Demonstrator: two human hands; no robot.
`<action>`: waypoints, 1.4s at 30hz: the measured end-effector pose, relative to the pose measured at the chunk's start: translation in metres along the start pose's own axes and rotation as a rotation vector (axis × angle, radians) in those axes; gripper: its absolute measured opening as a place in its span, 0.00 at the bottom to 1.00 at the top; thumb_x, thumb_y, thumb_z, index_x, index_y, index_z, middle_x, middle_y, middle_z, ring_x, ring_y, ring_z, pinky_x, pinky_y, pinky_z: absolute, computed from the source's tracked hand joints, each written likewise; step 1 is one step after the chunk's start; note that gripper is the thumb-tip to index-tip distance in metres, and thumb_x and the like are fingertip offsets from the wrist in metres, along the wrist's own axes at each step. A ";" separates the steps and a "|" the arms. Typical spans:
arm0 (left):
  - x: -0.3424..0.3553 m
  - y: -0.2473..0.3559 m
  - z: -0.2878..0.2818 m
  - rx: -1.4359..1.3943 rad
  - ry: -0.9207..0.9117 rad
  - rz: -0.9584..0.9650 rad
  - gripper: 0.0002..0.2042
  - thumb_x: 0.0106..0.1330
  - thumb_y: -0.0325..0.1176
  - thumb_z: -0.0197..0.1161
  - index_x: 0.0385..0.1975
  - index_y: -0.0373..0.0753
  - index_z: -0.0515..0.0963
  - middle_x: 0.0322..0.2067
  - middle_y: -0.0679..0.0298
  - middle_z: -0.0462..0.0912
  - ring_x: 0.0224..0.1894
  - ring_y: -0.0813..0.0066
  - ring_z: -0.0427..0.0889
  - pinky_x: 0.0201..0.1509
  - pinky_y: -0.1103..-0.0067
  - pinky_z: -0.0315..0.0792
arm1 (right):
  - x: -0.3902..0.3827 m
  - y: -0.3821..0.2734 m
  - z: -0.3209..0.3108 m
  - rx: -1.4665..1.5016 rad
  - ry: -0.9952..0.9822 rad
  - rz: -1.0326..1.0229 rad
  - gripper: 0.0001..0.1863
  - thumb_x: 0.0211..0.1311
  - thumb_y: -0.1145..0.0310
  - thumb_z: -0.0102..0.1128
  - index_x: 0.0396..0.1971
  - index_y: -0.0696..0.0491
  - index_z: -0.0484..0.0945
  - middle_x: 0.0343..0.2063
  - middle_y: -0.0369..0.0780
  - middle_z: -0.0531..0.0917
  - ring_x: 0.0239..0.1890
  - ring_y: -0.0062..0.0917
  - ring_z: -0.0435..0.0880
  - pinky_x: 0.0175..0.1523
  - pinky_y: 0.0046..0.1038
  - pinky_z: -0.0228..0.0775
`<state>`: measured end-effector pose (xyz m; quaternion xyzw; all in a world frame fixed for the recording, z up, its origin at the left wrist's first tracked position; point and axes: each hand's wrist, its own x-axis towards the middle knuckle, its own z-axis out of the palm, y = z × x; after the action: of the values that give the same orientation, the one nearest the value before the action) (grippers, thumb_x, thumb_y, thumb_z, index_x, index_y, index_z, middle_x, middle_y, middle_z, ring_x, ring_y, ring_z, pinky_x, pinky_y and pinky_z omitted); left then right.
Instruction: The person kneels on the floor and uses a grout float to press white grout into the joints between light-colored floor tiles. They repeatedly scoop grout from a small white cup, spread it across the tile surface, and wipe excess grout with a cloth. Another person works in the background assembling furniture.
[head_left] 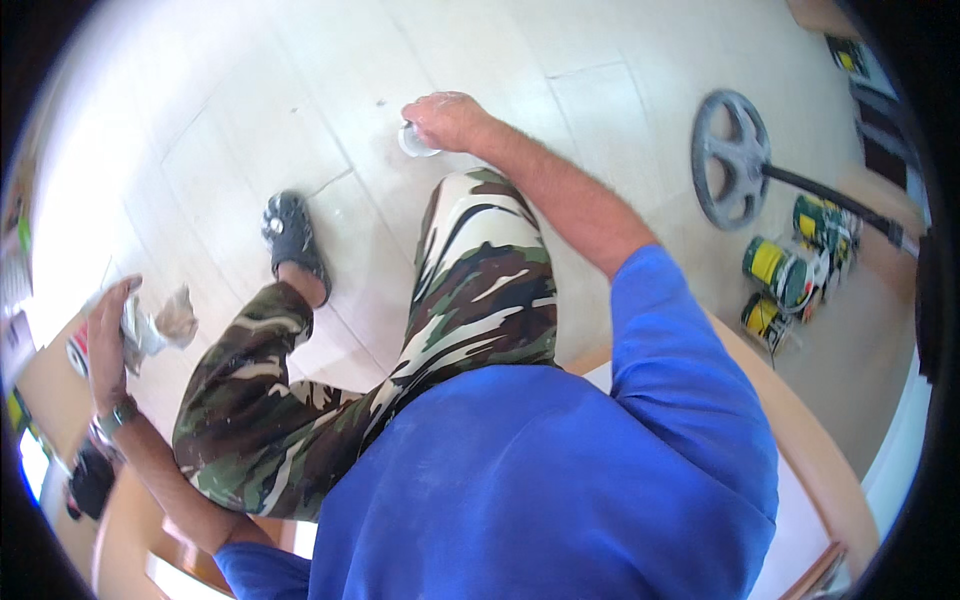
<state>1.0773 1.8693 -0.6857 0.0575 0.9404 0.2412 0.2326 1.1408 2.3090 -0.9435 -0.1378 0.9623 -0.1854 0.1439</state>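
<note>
My right hand (443,120), at upper centre beyond my raised knee in camouflage trousers (480,260), is closed on a small white round container (418,146). My left hand (108,335) is at the far left, fingers fairly straight and together, gripping a crumpled white bag (148,325) with pale brown crumpled material at its right end. A red and white object shows partly behind that hand. My foot in a dark grey clog (292,240) is on the pale tiled floor (250,120).
At right, a grey spoked wheel (728,115) on a black shaft stands near several green-and-yellow cylinders (775,272). A curved light wood edge (840,470) surrounds my body below. More wooden surfaces (65,375) and a dark bag (90,480) line the left.
</note>
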 end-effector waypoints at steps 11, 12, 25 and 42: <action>0.031 -0.003 -0.015 -0.198 -0.085 -0.126 0.19 0.68 0.41 0.49 0.45 0.29 0.76 0.45 0.58 0.77 0.51 0.71 0.71 0.59 0.77 0.60 | -0.238 0.074 0.106 0.171 0.756 1.055 0.15 0.57 0.70 0.51 0.45 0.54 0.75 0.41 0.47 0.80 0.44 0.39 0.78 0.48 0.36 0.70; 0.033 -0.006 -0.015 -0.202 -0.082 -0.134 0.19 0.68 0.40 0.49 0.45 0.29 0.76 0.45 0.58 0.77 0.51 0.71 0.71 0.59 0.77 0.61 | -0.260 0.077 0.119 0.102 0.674 1.177 0.16 0.57 0.70 0.51 0.46 0.54 0.75 0.44 0.47 0.79 0.46 0.39 0.77 0.50 0.35 0.70; 0.053 -0.039 -0.043 -0.358 -0.098 -0.318 0.21 0.68 0.43 0.50 0.48 0.31 0.75 0.47 0.60 0.76 0.51 0.73 0.72 0.58 0.77 0.62 | -0.336 0.118 0.223 0.150 0.481 1.419 0.26 0.59 0.57 0.46 0.51 0.61 0.67 0.50 0.52 0.71 0.54 0.43 0.69 0.57 0.44 0.60; 0.023 -0.025 -0.021 -0.349 -0.034 -0.298 0.22 0.67 0.44 0.50 0.48 0.30 0.74 0.45 0.59 0.78 0.48 0.72 0.75 0.54 0.77 0.67 | -0.333 0.080 0.186 0.298 0.252 1.258 0.31 0.56 0.70 0.46 0.63 0.53 0.56 0.67 0.42 0.52 0.68 0.35 0.52 0.64 0.51 0.49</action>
<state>1.0475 1.8429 -0.6907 -0.1189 0.8786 0.3620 0.2880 1.4914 2.4271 -1.0655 0.4950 0.8327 -0.2120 0.1288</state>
